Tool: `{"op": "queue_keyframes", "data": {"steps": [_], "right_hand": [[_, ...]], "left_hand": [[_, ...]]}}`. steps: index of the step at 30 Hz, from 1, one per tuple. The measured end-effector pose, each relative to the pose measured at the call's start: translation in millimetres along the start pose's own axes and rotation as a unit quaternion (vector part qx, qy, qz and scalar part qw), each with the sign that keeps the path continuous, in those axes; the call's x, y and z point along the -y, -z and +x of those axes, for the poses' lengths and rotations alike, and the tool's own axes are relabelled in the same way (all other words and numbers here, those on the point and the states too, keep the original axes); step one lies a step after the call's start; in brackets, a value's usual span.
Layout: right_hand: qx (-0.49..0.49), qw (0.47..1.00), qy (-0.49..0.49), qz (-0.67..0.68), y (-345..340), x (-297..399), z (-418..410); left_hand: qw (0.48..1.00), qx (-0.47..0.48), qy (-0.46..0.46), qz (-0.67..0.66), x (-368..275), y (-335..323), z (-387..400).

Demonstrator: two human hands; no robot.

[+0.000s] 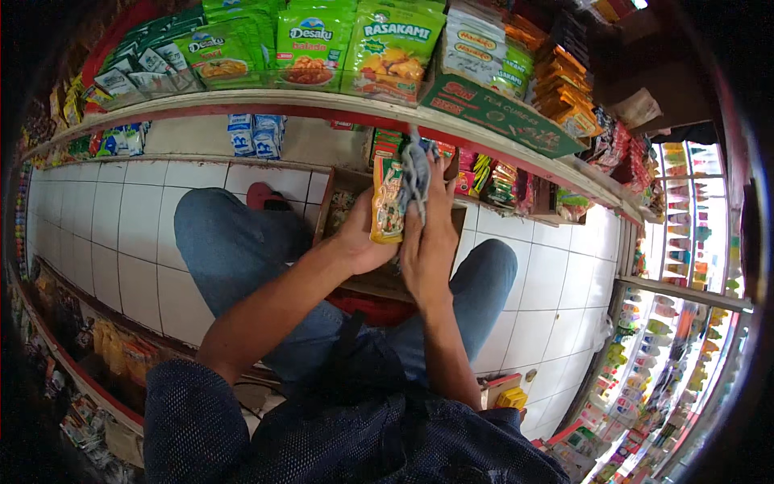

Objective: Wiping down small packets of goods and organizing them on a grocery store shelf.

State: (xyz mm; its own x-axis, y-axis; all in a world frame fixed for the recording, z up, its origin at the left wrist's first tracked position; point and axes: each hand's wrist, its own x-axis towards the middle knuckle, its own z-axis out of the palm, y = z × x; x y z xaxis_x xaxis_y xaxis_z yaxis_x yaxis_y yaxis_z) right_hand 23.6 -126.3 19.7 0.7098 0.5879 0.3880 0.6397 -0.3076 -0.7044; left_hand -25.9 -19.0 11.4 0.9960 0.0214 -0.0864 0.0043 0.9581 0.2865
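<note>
My left hand [366, 242] grips a narrow yellow and green printed food packet [388, 199], held upright. Against its right side my right hand [432, 242] has its fingers around a crumpled grey-blue cloth [415, 172], which looks blurred. Both hands are over an open cardboard box [326, 209] on the floor between my knees. Some packets [343, 202] show inside the box, but my hands and forearms hide much of it.
Across the front runs a shelf edge [242, 98] bearing green seasoning packets [308, 48] and a green carton [502, 115]. Blue-white sachets [257, 136] lie on the lower shelf. A pink sandal [266, 196] is near my left knee. Glass-fronted shelves [653, 351] with bottles stand at right.
</note>
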Motion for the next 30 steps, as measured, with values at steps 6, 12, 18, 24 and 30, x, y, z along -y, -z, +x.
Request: {"op": "queue_keyframes", "data": {"steps": [6, 12, 18, 24, 30], "right_hand": [[0.090, 0.987, 0.133, 0.009, 3, 33, -6], [0.061, 0.995, 0.072, -0.021, 4, 30, -15], [0.132, 0.983, 0.130, 0.003, 9, 44, -1], [0.062, 0.997, 0.040, -0.015, 6, 27, -15], [0.114, 0.988, 0.098, -0.019, 21, 21, -12]], "left_hand": [[0.985, 0.118, -0.120, 0.043, 13, 36, 29], [0.989, 0.136, -0.045, -0.037, -5, 24, 16], [0.971, 0.163, 0.044, -0.168, 17, 34, 20], [0.990, 0.045, 0.011, -0.132, 2, 19, 14], [0.992, 0.078, -0.099, -0.003, 8, -2, 13]]}}
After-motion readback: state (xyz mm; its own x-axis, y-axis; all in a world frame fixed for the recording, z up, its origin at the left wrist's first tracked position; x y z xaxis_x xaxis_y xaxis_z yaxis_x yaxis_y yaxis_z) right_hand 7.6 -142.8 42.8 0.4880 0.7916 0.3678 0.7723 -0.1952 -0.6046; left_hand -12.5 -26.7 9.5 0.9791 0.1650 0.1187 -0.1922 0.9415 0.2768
